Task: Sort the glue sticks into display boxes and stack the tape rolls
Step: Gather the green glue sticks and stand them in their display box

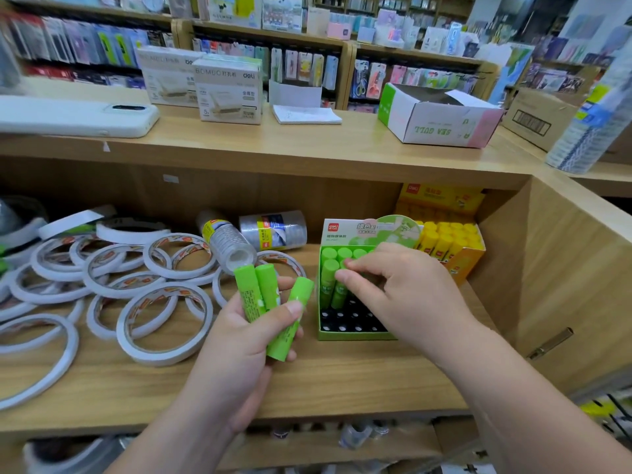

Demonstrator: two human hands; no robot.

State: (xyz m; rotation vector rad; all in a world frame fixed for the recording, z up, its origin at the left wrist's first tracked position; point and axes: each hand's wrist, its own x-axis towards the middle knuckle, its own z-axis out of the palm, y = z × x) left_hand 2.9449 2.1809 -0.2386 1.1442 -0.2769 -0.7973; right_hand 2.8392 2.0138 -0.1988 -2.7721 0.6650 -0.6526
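The sorting of glue sticks is the step judged to be in hand, with the green display box (355, 335) being filled on the shelf (342, 378). Three green glue sticks (251, 292) are gripped in the left hand (236, 340), whose fingers and thumb are curled round them just left of the box. The right hand (403, 289) is bent over the box's back rows, and the cap of a further green stick (330, 271) appears to be pinched between thumb and forefinger as it is set upright in a slot. The front rows are seen as dark, unfilled holes. Behind and to the right, a yellow display box (468, 261) is packed with yellow sticks (444, 234). Loose tape rolls (164, 323) are strewn flat and overlapping across the left of the shelf, unstacked. For the next move, the pinched stick would need to be let go once seated, and one stick passed across from the left hand and lined up over an open slot.
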